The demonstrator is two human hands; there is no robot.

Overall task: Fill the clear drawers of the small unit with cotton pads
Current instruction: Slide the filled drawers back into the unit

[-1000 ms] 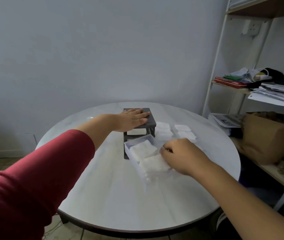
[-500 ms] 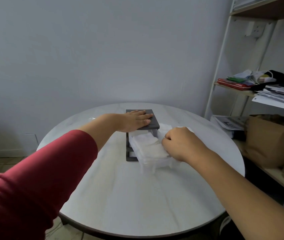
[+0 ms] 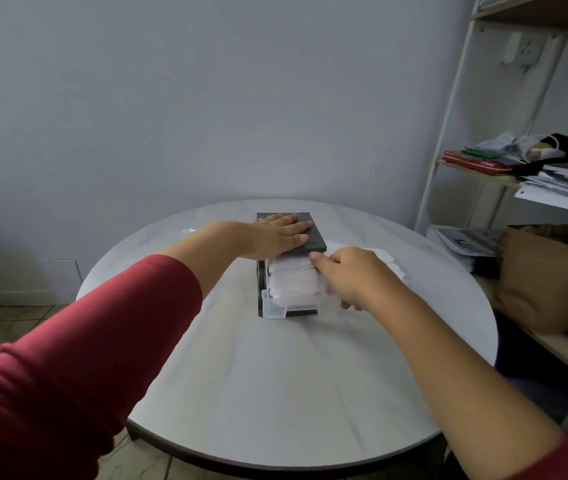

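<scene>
A small dark grey drawer unit (image 3: 315,239) stands near the far middle of the round white table (image 3: 275,375). My left hand (image 3: 277,235) lies flat on its top, fingers spread. A clear drawer (image 3: 275,306) filled with white cotton pads (image 3: 293,282) sticks partway out of the unit's front. My right hand (image 3: 352,277) grips the drawer's right side, fingers curled around it. More loose cotton pads (image 3: 384,256) lie on the table just behind my right hand, mostly hidden by it.
A white metal shelf (image 3: 449,133) stands to the right of the table, holding stacked papers (image 3: 563,188), red folders and a brown paper bag (image 3: 549,271). A plain wall is behind the table. Tiled floor shows at lower left.
The drawer lay angled on the table; my right hand has lined it up and slid it partway into the unit. My left hand stayed on top.
</scene>
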